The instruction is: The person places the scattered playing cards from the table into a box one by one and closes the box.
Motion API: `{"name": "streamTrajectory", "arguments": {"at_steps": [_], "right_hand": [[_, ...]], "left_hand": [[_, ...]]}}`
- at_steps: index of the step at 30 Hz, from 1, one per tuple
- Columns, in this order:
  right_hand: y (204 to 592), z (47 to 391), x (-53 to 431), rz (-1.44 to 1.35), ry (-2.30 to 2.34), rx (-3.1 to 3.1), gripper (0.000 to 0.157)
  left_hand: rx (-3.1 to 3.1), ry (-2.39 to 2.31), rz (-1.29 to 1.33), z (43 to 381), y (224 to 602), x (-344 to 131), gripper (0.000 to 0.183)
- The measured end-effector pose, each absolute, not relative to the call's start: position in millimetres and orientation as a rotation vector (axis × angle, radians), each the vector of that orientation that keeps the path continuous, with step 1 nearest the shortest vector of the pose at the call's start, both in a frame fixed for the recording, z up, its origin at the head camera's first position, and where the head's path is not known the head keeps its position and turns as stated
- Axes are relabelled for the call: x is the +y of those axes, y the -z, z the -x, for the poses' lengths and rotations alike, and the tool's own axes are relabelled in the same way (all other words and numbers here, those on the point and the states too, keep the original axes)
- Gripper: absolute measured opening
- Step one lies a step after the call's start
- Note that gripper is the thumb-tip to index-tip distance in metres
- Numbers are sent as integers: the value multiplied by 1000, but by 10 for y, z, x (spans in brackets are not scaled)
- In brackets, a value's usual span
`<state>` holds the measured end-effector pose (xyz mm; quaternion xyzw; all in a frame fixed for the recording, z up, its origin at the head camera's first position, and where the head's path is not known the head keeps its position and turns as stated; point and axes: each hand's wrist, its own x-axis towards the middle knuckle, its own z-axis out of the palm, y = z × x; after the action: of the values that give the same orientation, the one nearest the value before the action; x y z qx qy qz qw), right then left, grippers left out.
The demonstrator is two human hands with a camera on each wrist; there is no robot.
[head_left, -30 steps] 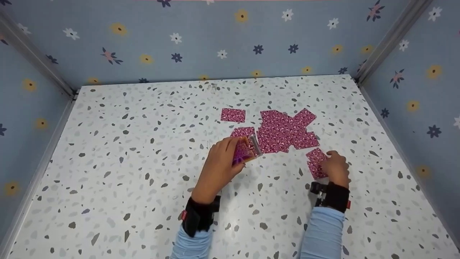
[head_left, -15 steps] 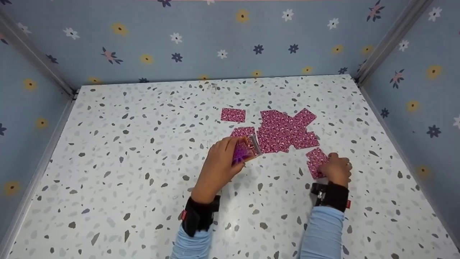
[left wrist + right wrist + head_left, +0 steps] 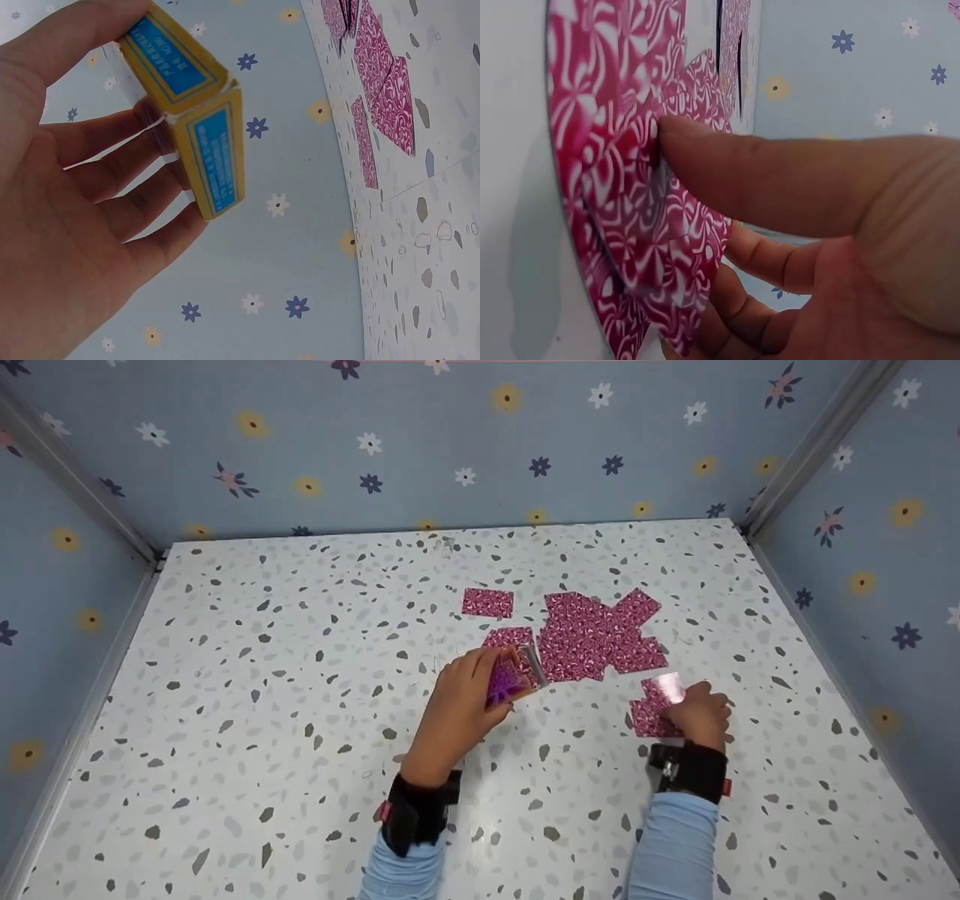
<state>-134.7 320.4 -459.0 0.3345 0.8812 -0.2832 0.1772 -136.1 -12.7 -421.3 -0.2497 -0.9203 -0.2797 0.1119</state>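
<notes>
My left hand (image 3: 454,705) grips a small card box (image 3: 516,679) a little above the surface. In the left wrist view the box (image 3: 214,157) shows yellow edges and blue printed panels, with the thumb on one side and fingers on the other. Several pink-and-white patterned playing cards (image 3: 651,718) are pinched in my right hand (image 3: 703,716). The right wrist view has the thumb pressed on the face of these overlapping cards (image 3: 637,202), fingers behind. One card's top reflects bright light in the head view.
A spread of overlapping pink cards (image 3: 581,637) lies in front of the hands on the speckled white tabletop (image 3: 300,660). One separate card (image 3: 487,602) lies to its left, with more cards (image 3: 510,637) partly behind the box. Flowered blue panels (image 3: 420,450) border the surface.
The cards in my right hand have shifted apart and tilted, the lower one going left, and one now catches the light. My left hand and the box stay in place.
</notes>
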Motion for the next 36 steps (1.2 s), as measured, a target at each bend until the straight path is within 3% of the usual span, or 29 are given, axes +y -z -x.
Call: {"name": "streamTrajectory", "arguments": {"at_steps": [8,17,36], "right_hand": [[4548,1331,3212,-902,930,2485,68],[4431,1333,3124,-745,1084,2536,76],[3981,1237,2808,-594,1225,2732,60]], "left_hand": [[-2706,837,737,1350,4228,-127,61],[-2690,829,750,1346,4238,-135,57],[-2672,789,766,1359,4234,-124,60]]}}
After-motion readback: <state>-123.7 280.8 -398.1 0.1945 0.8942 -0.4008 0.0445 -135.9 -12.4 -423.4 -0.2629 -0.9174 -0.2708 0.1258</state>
